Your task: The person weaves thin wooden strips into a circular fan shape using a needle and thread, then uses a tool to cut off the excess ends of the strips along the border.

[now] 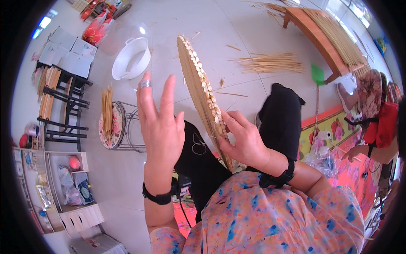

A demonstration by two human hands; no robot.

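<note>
A flat mat of straw-coloured stalks [192, 78] stands tilted on its edge over my lap, its pale cut stalk ends lining the side towards the right. My right hand [243, 137] is closed on the near part of that edge, thumb and fingers pinching it. To the left of the mat, apart from it, my left hand [160, 118] is raised with its fingers spread, a silvery band around one finger. Nothing shows in the left hand, though its palm side is hidden. A loop of pale thread [198, 146] hangs against my black trouser leg.
At the left, a floral stool [119, 127] bears a bundle of stalks [107, 112]; beyond it sits a white basin [131, 59]. More stalks [270, 63] lie on the floor. A wooden bench [315, 40] holds long stalks. Another person's hand [357, 152] is at right.
</note>
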